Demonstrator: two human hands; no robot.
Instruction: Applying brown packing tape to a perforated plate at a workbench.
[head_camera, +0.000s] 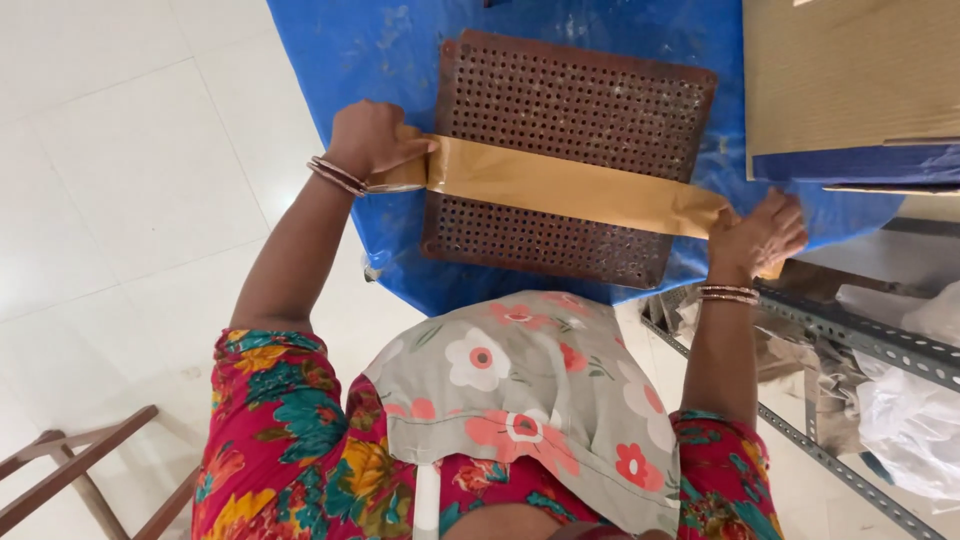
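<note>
A brown perforated square plate (560, 100) lies on a blue sheet (360, 50). A wide strip of tan tape (560, 185) is stretched across the plate from left to right. My left hand (368, 138) grips the tape's left end at the plate's left edge. My right hand (760, 235) holds the tape's right end just past the plate's right edge. Both wrists wear bangles.
A cardboard box (850, 75) sits at the upper right on the blue sheet. A slotted metal rack (860, 335) with white plastic bags (915, 420) stands at the right. A wooden frame (70, 470) rests on the white tiled floor at lower left.
</note>
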